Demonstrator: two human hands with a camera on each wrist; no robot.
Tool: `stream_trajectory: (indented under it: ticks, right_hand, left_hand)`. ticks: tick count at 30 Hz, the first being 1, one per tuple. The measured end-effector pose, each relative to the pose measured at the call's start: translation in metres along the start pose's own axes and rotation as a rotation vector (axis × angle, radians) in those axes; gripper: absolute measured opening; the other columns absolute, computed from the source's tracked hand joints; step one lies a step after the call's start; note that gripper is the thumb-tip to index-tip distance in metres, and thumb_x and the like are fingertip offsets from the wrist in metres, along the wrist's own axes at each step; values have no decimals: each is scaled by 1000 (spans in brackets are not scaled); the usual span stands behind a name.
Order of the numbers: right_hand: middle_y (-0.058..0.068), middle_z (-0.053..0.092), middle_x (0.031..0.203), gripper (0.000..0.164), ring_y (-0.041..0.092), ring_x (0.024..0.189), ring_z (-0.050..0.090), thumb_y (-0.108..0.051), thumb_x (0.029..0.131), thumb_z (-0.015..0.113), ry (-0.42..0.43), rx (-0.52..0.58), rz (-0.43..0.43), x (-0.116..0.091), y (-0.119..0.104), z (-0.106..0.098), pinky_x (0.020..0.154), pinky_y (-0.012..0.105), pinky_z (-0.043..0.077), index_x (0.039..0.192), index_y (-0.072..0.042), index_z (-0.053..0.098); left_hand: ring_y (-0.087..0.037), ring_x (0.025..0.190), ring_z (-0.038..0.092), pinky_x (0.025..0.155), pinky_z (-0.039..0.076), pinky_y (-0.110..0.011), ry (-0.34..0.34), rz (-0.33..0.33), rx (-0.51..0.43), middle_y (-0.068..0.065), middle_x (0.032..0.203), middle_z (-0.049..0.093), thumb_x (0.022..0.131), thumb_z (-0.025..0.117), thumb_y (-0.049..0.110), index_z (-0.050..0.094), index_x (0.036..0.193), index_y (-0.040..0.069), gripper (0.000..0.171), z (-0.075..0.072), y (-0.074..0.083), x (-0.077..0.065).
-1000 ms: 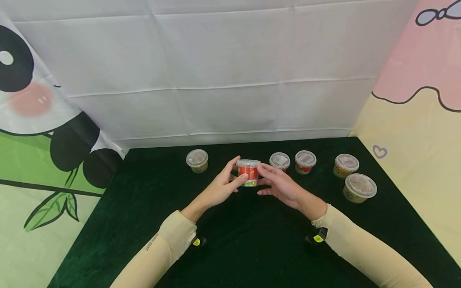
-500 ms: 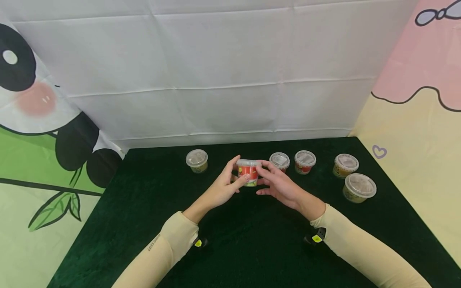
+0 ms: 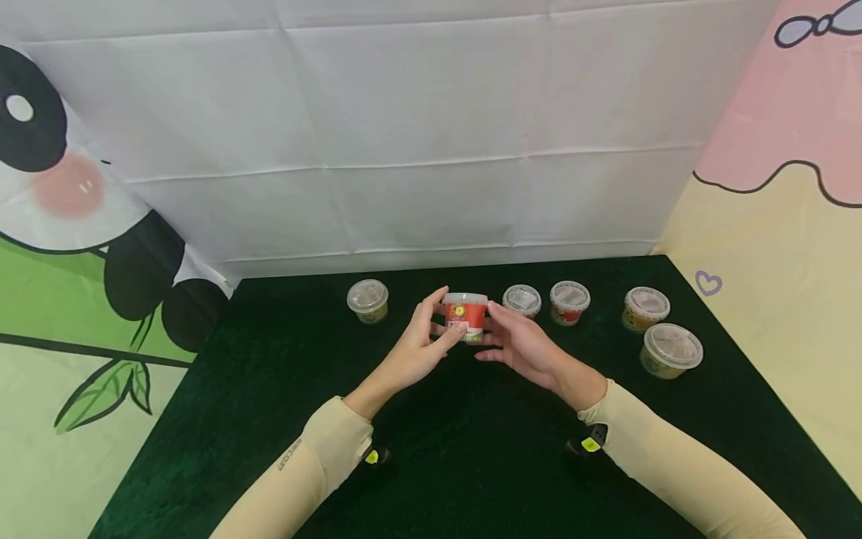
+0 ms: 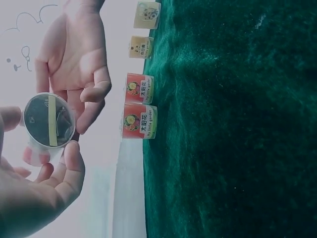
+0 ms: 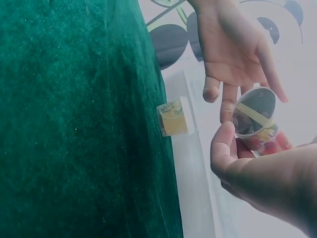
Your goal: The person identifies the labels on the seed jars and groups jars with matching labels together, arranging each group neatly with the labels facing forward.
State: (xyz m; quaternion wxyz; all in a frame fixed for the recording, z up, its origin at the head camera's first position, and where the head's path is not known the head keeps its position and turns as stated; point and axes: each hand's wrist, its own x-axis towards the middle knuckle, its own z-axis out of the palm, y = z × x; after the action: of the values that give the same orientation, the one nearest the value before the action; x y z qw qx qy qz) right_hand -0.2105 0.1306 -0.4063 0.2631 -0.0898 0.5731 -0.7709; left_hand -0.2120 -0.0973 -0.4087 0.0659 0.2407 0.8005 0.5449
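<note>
A small red-labelled plastic tub [image 3: 466, 308] with a clear lid is held up above the dark green cloth. My left hand [image 3: 412, 346] grips its left side, the thumb across the front label. At the right side my right hand [image 3: 528, 350] pinches the tub's edge near the rim, with its lower fingers spread below. In the left wrist view the round lid [image 4: 39, 120] carries a pale yellow strip and sits between both hands. From the right wrist the same lid [image 5: 262, 106] appears tilted, with the right thumb [image 5: 224, 139] at its edge.
Two red-labelled tubs [image 3: 569, 305] stand behind my right hand. Further right are a yellowish tub [image 3: 646, 313] and a wider tub [image 3: 670, 359]. Another lidded tub [image 3: 368, 303] stands at the back left. A white cloth wall [image 3: 417, 150] rises behind the table.
The tub has turned between my hands, so a yellow picture on the label now faces forward. It is raised slightly. The right thumb has shifted along its edge; the other tubs stay put.
</note>
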Motion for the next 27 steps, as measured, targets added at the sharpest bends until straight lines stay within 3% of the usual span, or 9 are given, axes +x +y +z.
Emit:
stream_trajectory:
  ticks: [11, 17, 27]
  right_hand:
    - [15, 36, 147, 63, 30, 122, 47, -44, 109, 41, -40, -12, -28, 3, 0, 4, 108, 47, 42, 159, -11, 22]
    - [14, 39, 144, 59, 27, 120, 49, -42, 109, 41, -29, -10, -39, 3, 0, 3, 106, 45, 43, 156, -9, 28]
    - [16, 43, 142, 58, 29, 126, 48, -48, 108, 40, -18, 5, -39, 4, 0, -2, 108, 48, 42, 151, -10, 34]
  left_hand:
    - [-26, 107, 56, 77, 56, -39, 53, 33, 53, -9, 142, 37, 102, 61, 39, 19, 159, 25, 72, 1, -2, -2]
    - [-24, 108, 55, 78, 56, -38, 54, 26, 56, -6, 141, 37, 101, 62, 41, 20, 159, 25, 73, 2, -3, -1]
    - [-27, 104, 59, 79, 57, -55, 51, 69, 11, -12, 139, 36, 107, 53, 33, 22, 159, 28, 61, -1, -3, -2]
